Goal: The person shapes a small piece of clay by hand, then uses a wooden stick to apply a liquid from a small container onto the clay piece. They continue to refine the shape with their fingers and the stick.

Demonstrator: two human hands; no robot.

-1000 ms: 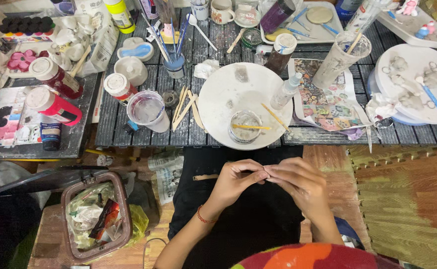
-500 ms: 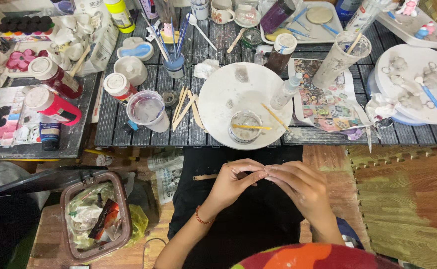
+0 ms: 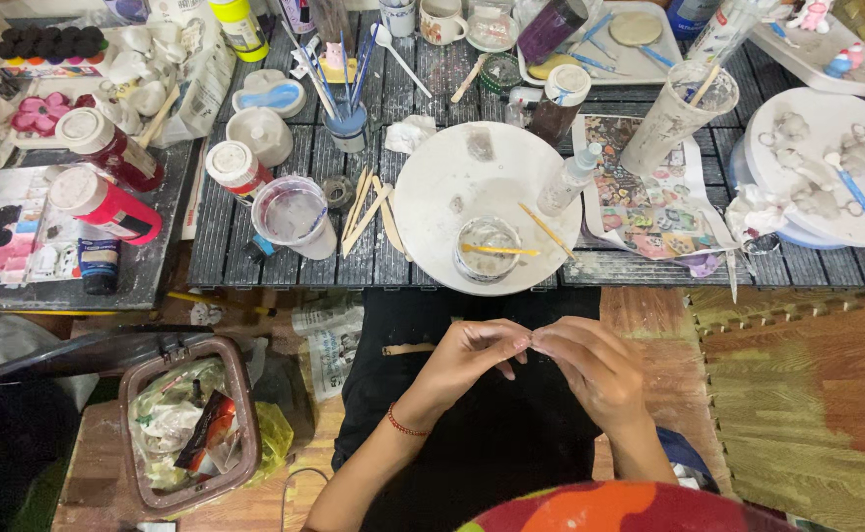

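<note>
A tiny pale piece [image 3: 530, 342], too small to make out, sits pinched between the fingertips of both hands above the dark lap. The left hand [image 3: 467, 357] curls in with fingers bent, a red cord at its wrist; the right hand [image 3: 590, 363] mirrors it, fingertips meeting. Just beyond, a white round plate [image 3: 432, 192] rests on the slatted bench [image 3: 649, 271].

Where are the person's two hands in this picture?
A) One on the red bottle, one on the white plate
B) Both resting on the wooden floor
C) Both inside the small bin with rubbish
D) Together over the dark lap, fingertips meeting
D: the left hand and the right hand meet at the fingertips above the dark lap, below the round white plate; what they pinch is too small to tell.
</note>
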